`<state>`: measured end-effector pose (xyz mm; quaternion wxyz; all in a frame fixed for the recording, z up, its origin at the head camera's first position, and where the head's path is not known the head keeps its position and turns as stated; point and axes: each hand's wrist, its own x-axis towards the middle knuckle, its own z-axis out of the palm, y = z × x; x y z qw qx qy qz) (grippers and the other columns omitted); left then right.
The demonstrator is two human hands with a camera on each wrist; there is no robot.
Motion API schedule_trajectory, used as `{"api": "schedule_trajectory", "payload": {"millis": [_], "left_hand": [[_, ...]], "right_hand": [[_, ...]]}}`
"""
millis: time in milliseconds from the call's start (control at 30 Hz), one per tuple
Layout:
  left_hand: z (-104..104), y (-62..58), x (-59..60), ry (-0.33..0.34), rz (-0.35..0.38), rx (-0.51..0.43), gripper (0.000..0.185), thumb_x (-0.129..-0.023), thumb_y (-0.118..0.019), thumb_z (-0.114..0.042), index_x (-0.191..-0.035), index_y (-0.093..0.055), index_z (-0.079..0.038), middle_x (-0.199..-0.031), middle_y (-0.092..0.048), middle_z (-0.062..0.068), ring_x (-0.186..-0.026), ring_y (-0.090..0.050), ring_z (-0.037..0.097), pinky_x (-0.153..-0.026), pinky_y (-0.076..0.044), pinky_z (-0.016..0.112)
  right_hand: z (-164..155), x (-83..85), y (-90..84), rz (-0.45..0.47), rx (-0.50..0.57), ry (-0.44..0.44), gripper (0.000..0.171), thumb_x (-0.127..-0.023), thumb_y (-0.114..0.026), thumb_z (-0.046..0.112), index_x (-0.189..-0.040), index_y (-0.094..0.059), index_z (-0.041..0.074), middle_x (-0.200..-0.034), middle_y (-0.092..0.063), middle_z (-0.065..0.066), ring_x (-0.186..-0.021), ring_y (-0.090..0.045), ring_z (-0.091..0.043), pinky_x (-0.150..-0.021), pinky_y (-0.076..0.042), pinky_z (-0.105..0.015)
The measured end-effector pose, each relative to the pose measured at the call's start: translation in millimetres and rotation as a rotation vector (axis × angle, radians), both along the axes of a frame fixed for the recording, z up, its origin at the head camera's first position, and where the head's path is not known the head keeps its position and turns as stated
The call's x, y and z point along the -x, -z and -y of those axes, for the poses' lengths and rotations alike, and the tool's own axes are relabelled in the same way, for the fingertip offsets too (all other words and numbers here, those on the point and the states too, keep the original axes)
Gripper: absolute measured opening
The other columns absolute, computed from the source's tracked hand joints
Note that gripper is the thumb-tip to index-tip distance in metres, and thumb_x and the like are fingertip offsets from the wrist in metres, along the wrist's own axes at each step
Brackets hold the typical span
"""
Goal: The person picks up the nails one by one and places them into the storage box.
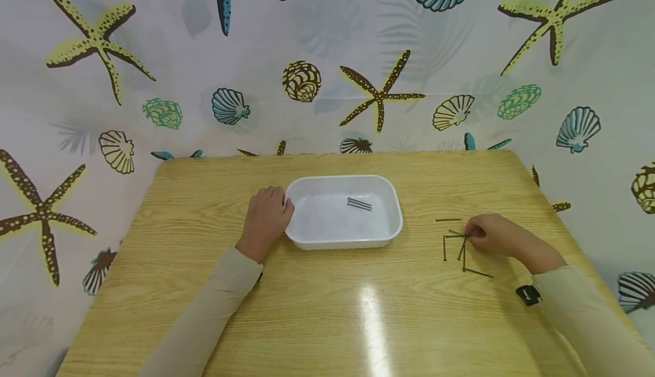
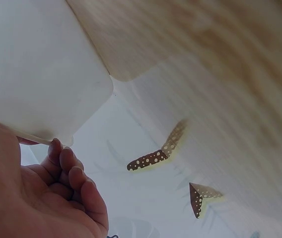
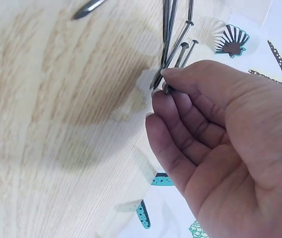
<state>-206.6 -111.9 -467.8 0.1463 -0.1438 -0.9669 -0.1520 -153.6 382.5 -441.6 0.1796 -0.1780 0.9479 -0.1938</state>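
A white plastic tray (image 1: pixel 343 245) sits on the table, with several nails (image 1: pixel 360 203) lying side by side inside it. At its left end my left hand (image 1: pixel 267 215) holds the rim, thumb on the inner side; the left wrist view shows the fingertips (image 2: pixel 64 151) curled at the tray's edge (image 2: pixel 41 140). To the right of the tray, loose nails (image 1: pixel 464 257) lie scattered and partly crossed on the wood. Over them, my right hand (image 1: pixel 493 235) pinches the end of a nail (image 3: pixel 167 89) between thumb and fingers; much of that nail is hidden among the others.
The wooden table (image 1: pixel 327 309) ends at a back edge against a cloth (image 1: pixel 327 41) printed with starfish and shells. A single nail (image 1: pixel 448 219) lies apart, between tray and right hand. Beneath the right wrist is a small black device (image 1: pixel 528 295).
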Motion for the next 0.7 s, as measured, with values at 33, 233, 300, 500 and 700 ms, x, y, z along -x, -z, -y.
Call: {"api": "schedule_trajectory", "payload": {"millis": [33,233,300,500,700], "left_hand": [[0,-0.2,-0.2,0.003,-0.003,-0.001,0.024,-0.092,-0.047,-0.023,-0.072,-0.043,-0.011,-0.068,-0.041,0.002,-0.064,-0.039,0.022,-0.059,-0.031,0.035],[0,0.3,-0.1,0.011,-0.007,0.001,0.024,-0.093,-0.047,-0.023,-0.073,-0.043,-0.011,-0.068,-0.041,0.002,-0.064,-0.039,0.022,-0.059,-0.030,0.035],[0,0.6,-0.1,0.011,-0.008,0.001,0.024,-0.093,-0.047,-0.024,-0.073,-0.044,-0.010,-0.068,-0.041,0.002,-0.064,-0.039,0.022,-0.060,-0.031,0.035],[0,0.0,-0.4,0.008,-0.009,-0.004,0.023,-0.092,-0.047,-0.023,-0.073,-0.044,-0.010,-0.069,-0.042,0.003,-0.064,-0.039,0.022,-0.059,-0.031,0.035],[0,0.4,-0.6,0.006,-0.019,-0.004,0.023,-0.092,-0.047,-0.023,-0.073,-0.044,-0.010,-0.068,-0.042,0.003,-0.064,-0.039,0.022,-0.059,-0.032,0.035]], "right_hand": [[0,-0.4,-0.1,0.001,-0.002,0.004,0.012,-0.087,-0.057,0.002,-0.098,-0.063,0.001,-0.089,-0.061,-0.003,-0.078,-0.057,-0.015,-0.068,-0.047,-0.036],[-1,-3.7,-1.9,-0.010,-0.002,0.021,0.011,-0.087,-0.058,0.002,-0.097,-0.063,0.002,-0.089,-0.061,-0.003,-0.078,-0.057,-0.015,-0.068,-0.047,-0.036],[-1,-4.8,-2.8,-0.021,0.002,0.030,0.011,-0.088,-0.058,0.003,-0.097,-0.064,0.002,-0.090,-0.061,-0.003,-0.078,-0.057,-0.015,-0.068,-0.047,-0.036],[3,-6.6,-7.1,-0.057,0.028,0.045,0.012,-0.089,-0.058,0.005,-0.099,-0.063,0.002,-0.091,-0.062,-0.003,-0.080,-0.058,-0.015,-0.069,-0.048,-0.036],[11,-6.3,-15.8,-0.113,0.052,0.026,0.012,-0.089,-0.059,0.006,-0.100,-0.063,0.001,-0.089,-0.061,-0.002,-0.078,-0.057,-0.014,-0.066,-0.048,-0.033]]}}
